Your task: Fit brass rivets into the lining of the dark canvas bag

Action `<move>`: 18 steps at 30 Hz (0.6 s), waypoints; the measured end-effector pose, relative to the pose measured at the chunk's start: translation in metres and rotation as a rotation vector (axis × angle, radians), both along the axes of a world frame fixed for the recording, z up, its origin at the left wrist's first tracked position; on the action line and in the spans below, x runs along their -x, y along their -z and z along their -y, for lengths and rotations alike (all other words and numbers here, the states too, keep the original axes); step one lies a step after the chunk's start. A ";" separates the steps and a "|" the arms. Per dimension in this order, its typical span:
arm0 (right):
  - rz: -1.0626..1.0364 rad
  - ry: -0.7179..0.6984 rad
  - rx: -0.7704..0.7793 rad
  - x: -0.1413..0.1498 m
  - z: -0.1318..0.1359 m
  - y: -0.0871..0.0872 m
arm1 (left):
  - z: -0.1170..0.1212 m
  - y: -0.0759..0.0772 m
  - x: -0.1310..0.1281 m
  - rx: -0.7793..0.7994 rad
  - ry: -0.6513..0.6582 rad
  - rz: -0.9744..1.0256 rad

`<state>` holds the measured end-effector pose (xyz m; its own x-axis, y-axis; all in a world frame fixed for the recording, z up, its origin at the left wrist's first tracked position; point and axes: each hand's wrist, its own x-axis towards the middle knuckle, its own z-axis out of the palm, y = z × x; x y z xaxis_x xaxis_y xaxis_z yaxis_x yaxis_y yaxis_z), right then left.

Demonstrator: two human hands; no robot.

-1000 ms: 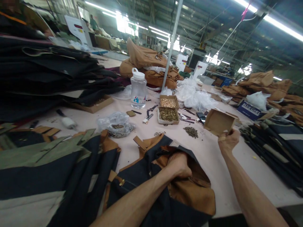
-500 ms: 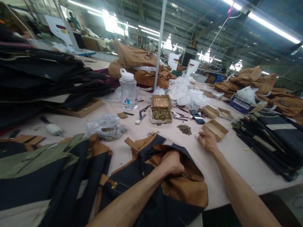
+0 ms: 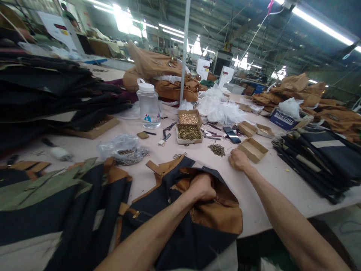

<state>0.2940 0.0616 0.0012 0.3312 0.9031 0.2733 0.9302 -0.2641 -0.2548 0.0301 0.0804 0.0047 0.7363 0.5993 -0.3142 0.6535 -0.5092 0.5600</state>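
Observation:
In front of me lies a dark navy canvas bag (image 3: 197,241) with brown lining and brown straps, its mouth open. My left hand (image 3: 203,187) reaches into that mouth and is closed on the cloth, its fingertips hidden inside. To the right, my right hand (image 3: 238,160) hovers low over the table or rests on it. Its fingers are curled together, and whatever they hold is too small to make out. Just left of that hand is a loose pile of small dark metal pieces (image 3: 216,149). An empty-looking cardboard tray (image 3: 255,150) sits close behind it.
Boxes of brass-coloured fittings (image 3: 188,133), a phone (image 3: 231,134), a water jug (image 3: 148,105) and a plastic bag of metal parts (image 3: 121,148) stand farther back. Dark fabric is stacked at left (image 3: 50,90) and folded pieces at right (image 3: 321,162). A metal pole (image 3: 184,52) rises behind.
My right hand has drawn slightly inward, its fingers now curled closer together. The left hand stays inside the bag. The whole view has shifted a little.

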 end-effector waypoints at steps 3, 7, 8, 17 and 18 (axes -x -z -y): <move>-0.051 0.006 0.006 0.016 0.027 -0.009 | 0.003 0.003 -0.001 0.011 0.057 0.009; -0.252 -0.158 -0.155 0.060 0.093 -0.020 | 0.005 0.007 -0.003 0.030 0.081 0.035; -0.299 -0.233 -0.132 0.074 0.111 -0.022 | 0.005 0.007 -0.003 0.035 0.085 0.035; -0.180 -0.474 0.091 0.118 0.158 0.025 | 0.005 0.003 -0.006 0.016 0.208 -0.074; -0.178 -0.465 0.094 0.116 0.156 0.030 | 0.006 0.002 -0.005 0.023 0.205 -0.080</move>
<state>0.1785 -0.0946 -0.0286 -0.0782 0.9840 0.1601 0.8991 0.1390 -0.4150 0.0355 0.0745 0.0029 0.8144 0.4315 -0.3880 0.5801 -0.6239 0.5236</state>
